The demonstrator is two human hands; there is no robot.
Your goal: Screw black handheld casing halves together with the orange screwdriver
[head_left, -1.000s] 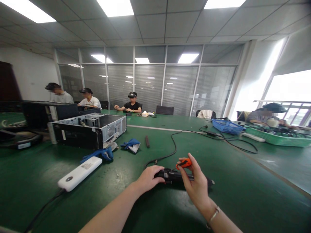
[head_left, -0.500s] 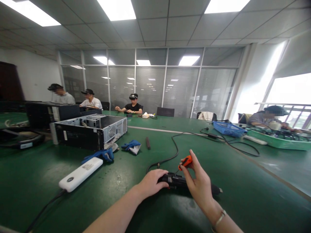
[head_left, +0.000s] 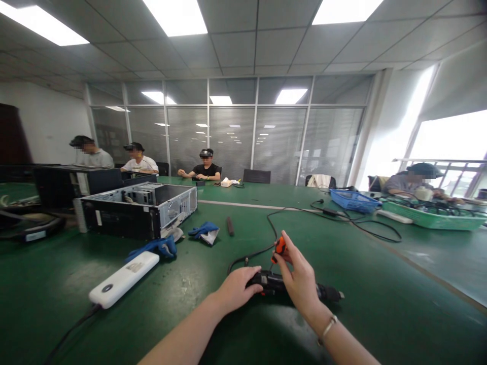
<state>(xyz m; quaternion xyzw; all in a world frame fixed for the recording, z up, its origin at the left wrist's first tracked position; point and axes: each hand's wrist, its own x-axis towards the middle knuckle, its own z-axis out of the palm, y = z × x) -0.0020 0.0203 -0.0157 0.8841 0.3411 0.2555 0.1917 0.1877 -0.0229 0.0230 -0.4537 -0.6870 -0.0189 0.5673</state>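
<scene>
My left hand rests closed on the near end of a black corded tool that lies on the green table. My right hand pinches a small screwdriver with an orange handle, held nearly upright with its tip down at the tool's body. A black cable runs from the tool toward the far side of the table.
A white power strip lies to the left, blue gloves behind it, and an open computer case beyond. A blue basket and a green tray stand at the right. Several people sit around the table.
My right hand turned the orange screwdriver from lying flat over the tool to nearly upright, tip down on it. My left hand kept its hold.
</scene>
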